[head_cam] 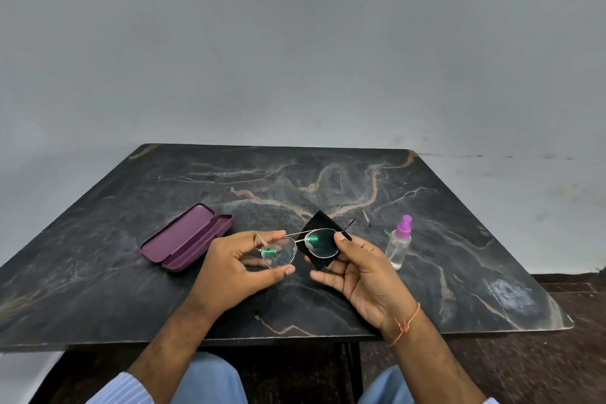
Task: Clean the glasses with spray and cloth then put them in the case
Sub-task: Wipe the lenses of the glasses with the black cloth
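Thin metal-framed glasses (296,248) are held above the dark marble table (131,289), arms unfolded. My left hand (236,269) pinches the left lens rim between thumb and fingers. My right hand (364,275) holds a black cloth (319,223) behind the right lens, thumb on the frame's outer edge. An open maroon case (185,238) lies to the left of my hands, empty. A small clear spray bottle (399,243) with a pink-purple top stands upright to the right.
The table's near edge runs just under my wrists, with my knees in light blue trousers below it. A plain grey wall rises behind the table. Brown floor shows at the right.
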